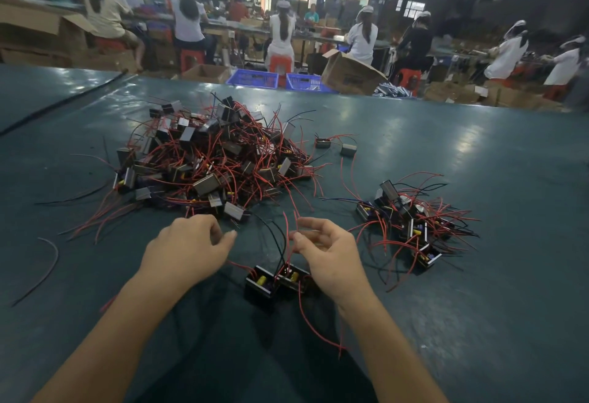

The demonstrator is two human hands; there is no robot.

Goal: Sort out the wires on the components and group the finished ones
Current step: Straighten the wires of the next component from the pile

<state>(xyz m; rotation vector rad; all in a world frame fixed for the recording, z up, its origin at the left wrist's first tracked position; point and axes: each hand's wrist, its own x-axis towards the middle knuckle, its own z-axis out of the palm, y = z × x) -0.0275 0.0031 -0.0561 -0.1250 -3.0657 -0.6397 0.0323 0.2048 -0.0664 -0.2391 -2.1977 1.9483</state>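
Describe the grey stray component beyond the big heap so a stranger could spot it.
Find the big tangled heap of red-wired components on the green table. Off its far right edge two strays lie apart from it. The one meant is the right-hand stray, a plain grey block, unlike its darker neighbour.

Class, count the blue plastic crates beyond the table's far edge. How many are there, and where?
2. The left crate sits just past the far edge. The right crate is beside it, next to the open cardboard box. Others may be hidden behind the table.
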